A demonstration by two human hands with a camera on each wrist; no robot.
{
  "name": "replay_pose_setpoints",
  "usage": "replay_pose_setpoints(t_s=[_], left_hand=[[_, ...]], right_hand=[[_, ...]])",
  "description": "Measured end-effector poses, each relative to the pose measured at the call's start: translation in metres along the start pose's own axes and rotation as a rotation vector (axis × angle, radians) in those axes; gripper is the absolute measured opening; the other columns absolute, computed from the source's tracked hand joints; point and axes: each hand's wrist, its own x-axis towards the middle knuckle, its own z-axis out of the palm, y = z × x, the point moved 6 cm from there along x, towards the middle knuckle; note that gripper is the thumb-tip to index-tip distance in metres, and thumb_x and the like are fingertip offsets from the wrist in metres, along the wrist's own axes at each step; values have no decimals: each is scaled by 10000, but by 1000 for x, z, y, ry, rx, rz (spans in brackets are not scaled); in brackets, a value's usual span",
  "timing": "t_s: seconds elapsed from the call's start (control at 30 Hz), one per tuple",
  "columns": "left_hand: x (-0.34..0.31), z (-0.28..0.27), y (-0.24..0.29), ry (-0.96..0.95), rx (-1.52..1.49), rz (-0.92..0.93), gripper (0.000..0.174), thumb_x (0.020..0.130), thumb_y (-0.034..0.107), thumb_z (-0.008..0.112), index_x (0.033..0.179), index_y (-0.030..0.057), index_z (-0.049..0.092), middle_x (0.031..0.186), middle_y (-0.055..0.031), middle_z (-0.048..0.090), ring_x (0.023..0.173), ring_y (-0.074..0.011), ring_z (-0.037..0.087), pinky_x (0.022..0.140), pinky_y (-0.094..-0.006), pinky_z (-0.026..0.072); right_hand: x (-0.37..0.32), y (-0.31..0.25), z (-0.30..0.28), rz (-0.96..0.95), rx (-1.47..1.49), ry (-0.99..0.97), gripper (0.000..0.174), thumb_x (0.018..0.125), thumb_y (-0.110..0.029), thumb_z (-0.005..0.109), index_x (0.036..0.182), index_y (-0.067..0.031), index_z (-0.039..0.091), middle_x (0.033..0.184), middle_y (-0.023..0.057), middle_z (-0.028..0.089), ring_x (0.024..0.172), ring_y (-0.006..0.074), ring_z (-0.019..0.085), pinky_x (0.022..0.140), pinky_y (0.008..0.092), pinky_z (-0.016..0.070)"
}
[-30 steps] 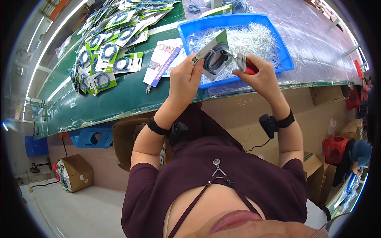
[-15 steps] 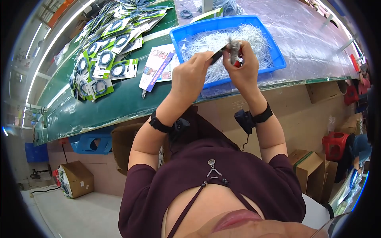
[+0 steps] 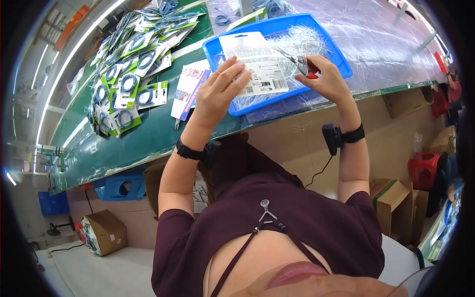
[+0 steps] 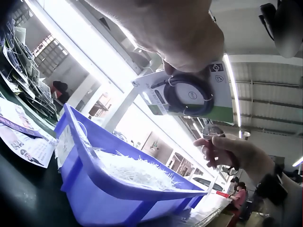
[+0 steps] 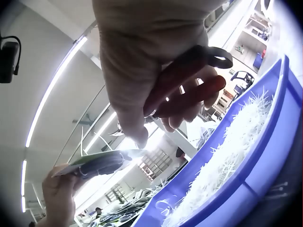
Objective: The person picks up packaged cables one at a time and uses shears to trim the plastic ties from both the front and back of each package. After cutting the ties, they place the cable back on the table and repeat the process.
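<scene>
My left hand (image 3: 221,89) pinches a cable pack (image 3: 262,67), with fingers laid over its printed white back and the thumb beneath. On the pack's other side, a grey-blue coiled cable (image 4: 173,98) shows in the left wrist view, tied to the white and green card. Thin pale tie tails (image 5: 83,144) stick up from the card in the right wrist view. My right hand (image 3: 327,79) grips red-handled cutting pliers (image 3: 301,63), their tips at the card's right edge in the head view. The red handles (image 5: 191,98) lie across the palm and curled fingers.
Under both hands stands a blue tray (image 3: 345,70) heaped with white plastic clippings (image 3: 309,40). Many finished-looking cable packs (image 3: 129,84) lie piled at left on the green table. Between pile and tray is a printed leaflet (image 3: 184,94). Loose cable coils (image 3: 273,7) sit behind the tray.
The cable pack has turned from coil side showing, through edge-on, to its printed back facing up. My right hand with the pliers met the pack, then moved back right.
</scene>
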Motion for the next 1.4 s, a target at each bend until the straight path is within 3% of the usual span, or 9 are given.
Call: replay_pose_setpoints(t_s=[0.07,0.17,0.67,0.8,0.93,1.13,1.17,1.23,1.4], left_hand=[[-1,3,3,-26,-11,19,297,762,5,637,1036,110,678,1100,-54,631,1112,-284,618,830,-347,563],[-1,5,8,-46,-9,33,293,764,10,640,1035,116,679,1095,-47,629,1118,-280,615,830,-345,563],[-3,12,13,-70,-6,82,327,738,-26,658,1035,105,702,1105,-58,632,1141,-298,604,846,-354,563],[-3,12,13,-83,29,125,298,777,50,641,1062,133,660,1135,-42,627,1165,-263,589,882,-326,545],[-3,6,15,-30,100,191,324,756,72,655,1071,150,657,1109,-10,608,1080,-220,607,859,-304,538],[-7,14,17,-113,160,228,406,727,102,661,1125,177,628,1065,29,537,914,-153,566,764,-276,520],[-7,17,19,-131,144,254,419,725,106,659,1136,182,622,1058,33,524,892,-144,554,746,-273,517],[-5,19,24,-141,136,266,422,730,111,656,1144,182,614,1061,31,525,905,-147,556,751,-276,518],[-4,24,29,-138,103,289,450,718,100,662,1160,177,627,1054,21,545,929,-163,582,736,-287,518]], right_hand=[[0,0,-3,-6,-37,-44,397,781,-244,765,1042,12,613,855,89,598,776,206,561,717,323,466],[2,-4,-2,-7,-336,-112,412,763,-216,756,1079,7,613,887,103,613,816,226,575,750,325,470],[-2,4,3,-58,-194,-99,356,713,-164,703,1028,-10,639,839,117,620,761,277,599,697,361,477],[-4,-3,0,-55,-234,-92,359,713,-139,709,1037,-4,633,862,120,631,782,270,605,710,357,474],[-8,-1,-2,-46,-241,-91,365,706,-127,726,1034,1,629,870,121,634,783,267,602,717,350,472],[-9,3,2,5,-225,-111,403,678,-128,739,1038,6,619,856,110,615,767,263,588,712,344,470],[-9,-3,3,-66,-239,-107,415,673,-129,742,1042,9,613,855,106,607,767,259,583,713,343,467],[-9,-18,6,-207,-267,-97,438,663,-132,747,1051,14,602,853,99,592,768,253,574,716,342,461],[-10,-22,10,-234,-324,-94,430,675,-121,729,1057,19,591,863,94,582,782,254,567,728,348,457]])
